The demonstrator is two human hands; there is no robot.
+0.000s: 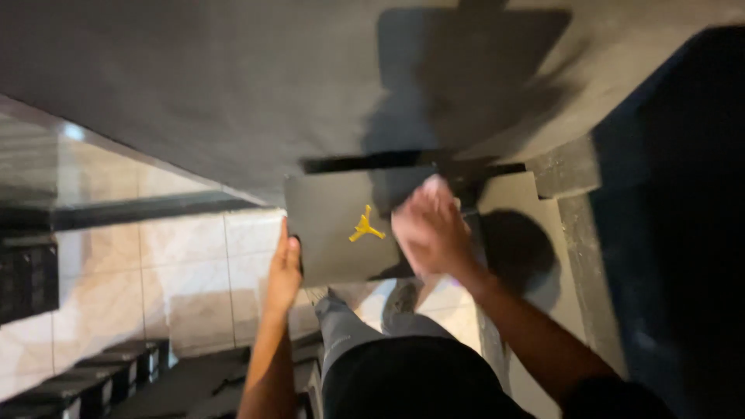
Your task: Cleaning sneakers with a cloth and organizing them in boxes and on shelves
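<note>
Head view, looking down at both hands w/ a flat dark-grey rectangular cardboard box bearing a small yellow emblem [341, 225], centre of frame. Box lies broad face toward the camera, long axis running roughly left–right across the frame w/ a slight tilt; its upper edge sits just under a thin black bar or shelf edge [372, 161] that crosses the centre. Left hand [285, 268], at centre-left, is closed round the box's lower-left edge: thumb on the face, fingers hidden behind, so a firm pinch-type hold. Right hand [429, 229], centre-right, lies over the box's right portion, blurred by motion; fingers appear loosely curled and touching the face, but whether it grips the edge or only presses cannot be told. Key relation: box is directly ahead of and above both wrists, between the two hands, each hand at one end of the long axis; left hand is at the edge proper, right hand overlaps further onto the face. Surroundings: grey plaster wall [233, 77] fills the upper frame, w/ the box's shadow on it; pale tiled floor [194, 264] at left; dark stacked boxes [93, 380] at lower left; the person's grey trousers [349, 326] and dark shirt at bottom centre; dark blue panel [683, 217] at right edge.
</note>
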